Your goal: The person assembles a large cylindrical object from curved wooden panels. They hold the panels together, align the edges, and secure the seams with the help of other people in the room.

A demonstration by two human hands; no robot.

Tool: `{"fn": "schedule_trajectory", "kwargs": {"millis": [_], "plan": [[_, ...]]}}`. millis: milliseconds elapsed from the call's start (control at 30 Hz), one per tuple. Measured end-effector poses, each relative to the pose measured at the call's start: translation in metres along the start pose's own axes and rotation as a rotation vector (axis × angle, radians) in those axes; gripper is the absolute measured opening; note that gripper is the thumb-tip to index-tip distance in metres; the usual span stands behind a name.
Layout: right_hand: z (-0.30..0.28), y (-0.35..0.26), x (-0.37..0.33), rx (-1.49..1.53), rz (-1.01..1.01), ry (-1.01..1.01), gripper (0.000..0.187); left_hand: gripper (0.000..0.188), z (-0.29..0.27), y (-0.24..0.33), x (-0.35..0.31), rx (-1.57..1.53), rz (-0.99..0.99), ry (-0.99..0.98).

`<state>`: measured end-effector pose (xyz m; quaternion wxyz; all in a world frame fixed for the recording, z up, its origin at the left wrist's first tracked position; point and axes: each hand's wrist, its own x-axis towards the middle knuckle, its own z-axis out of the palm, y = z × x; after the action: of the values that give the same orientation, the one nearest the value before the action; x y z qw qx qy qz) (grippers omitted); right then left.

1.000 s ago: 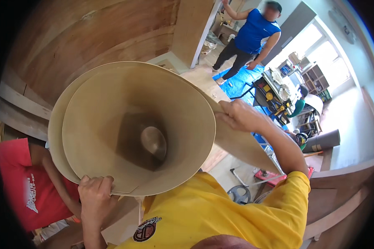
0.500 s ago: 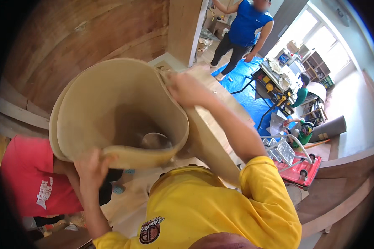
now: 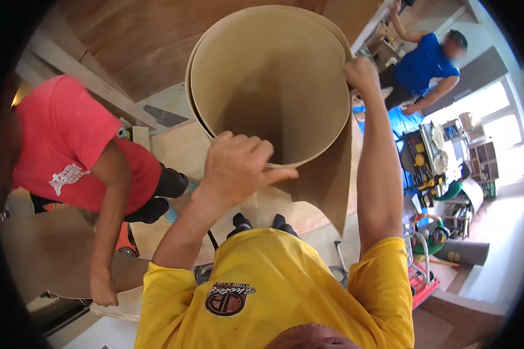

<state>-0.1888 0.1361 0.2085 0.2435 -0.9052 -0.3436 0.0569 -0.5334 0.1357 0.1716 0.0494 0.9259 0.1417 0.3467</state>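
Observation:
A large, thin brown sheet [image 3: 291, 64], rolled into a wide open tube, stands in front of me; I look down into it. Its loose outer end hangs in a pointed flap on the right. At the near rim is my left hand [image 3: 233, 166], its fingers curled over the edge and its thumb stretched to the right along the outside. My right hand [image 3: 362, 75] is closed on the outer edge at the roll's right side. Part of the right fingers is hidden behind the edge.
At my left a person in a red shirt [image 3: 93, 145] bends, one hand over another brown sheet [image 3: 46, 250]. A person in blue [image 3: 428, 70] stands at the far right. A saw table [image 3: 422, 154] and a red cart [image 3: 423, 285] are on the right. Wooden panels [image 3: 134, 41] rise behind the roll.
The roll has shifted right and away from me in view and looks rounder. Both hands have moved right with it. The person in red now shows more fully, with an arm reaching down.

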Motion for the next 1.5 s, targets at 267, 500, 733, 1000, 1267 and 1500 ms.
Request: {"fn": "schedule_trajectory", "kwargs": {"millis": [267,500,733,1000,1267,1500], "plan": [[-0.017,0.018,0.013,-0.152,-0.057,-0.080,0.035,0.037,0.042,0.038,0.022,0.005,0.040,0.023],[-0.006,0.036,0.025,0.000,-0.116,-0.087,0.048,0.056,0.066,0.094,0.045,0.071,-0.094,-0.081],[-0.005,0.050,0.032,0.325,-0.031,-0.375,0.045,0.113,0.084,0.160,0.093,0.004,-0.393,-0.228],[-0.019,0.069,0.017,0.520,-0.099,-0.335,0.048,0.049,0.121,0.168,0.118,0.098,-0.589,-0.402],[-0.043,0.180,-0.146,0.471,-0.780,-0.054,0.073,0.007,0.108,0.151,0.112,0.200,-0.451,-0.295],[0.077,0.286,-0.286,0.099,-0.611,0.374,0.087,0.005,0.096,0.151,0.111,0.203,-0.350,-0.301]]}}
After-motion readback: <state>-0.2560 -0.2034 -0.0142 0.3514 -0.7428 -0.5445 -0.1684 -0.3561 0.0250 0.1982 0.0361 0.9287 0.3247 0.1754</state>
